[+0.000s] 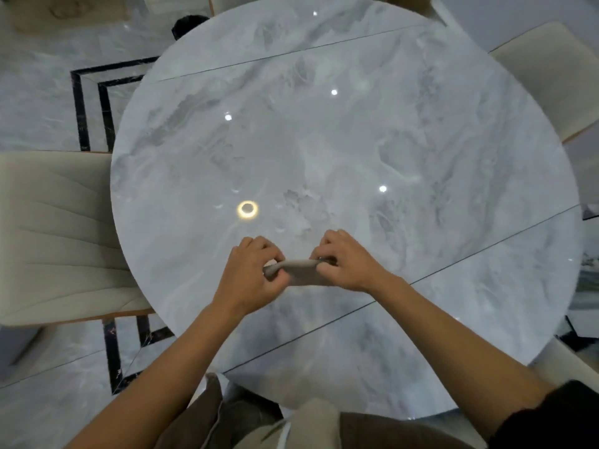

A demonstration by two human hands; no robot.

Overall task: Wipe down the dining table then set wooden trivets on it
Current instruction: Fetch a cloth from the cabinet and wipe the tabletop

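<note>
A round grey marble dining table (pixel 356 140) fills the view, its glossy top reflecting ceiling lights. Over its near middle I hold a small beige-grey cloth (pixel 301 270) stretched between both hands. My left hand (pixel 252 273) pinches the cloth's left end with curled fingers. My right hand (pixel 343 260) pinches the right end. The cloth lies at or just above the tabletop; I cannot tell if it touches. No wooden trivets are in view.
Cream upholstered chairs stand at the left (pixel 58 234), at the far right (pixel 551 76) and close to me at the bottom (pixel 311 422). The marble floor (pixel 39 102) with black inlay lines lies to the left. A dark object (pixel 188 25) sits beyond the table's far-left edge.
</note>
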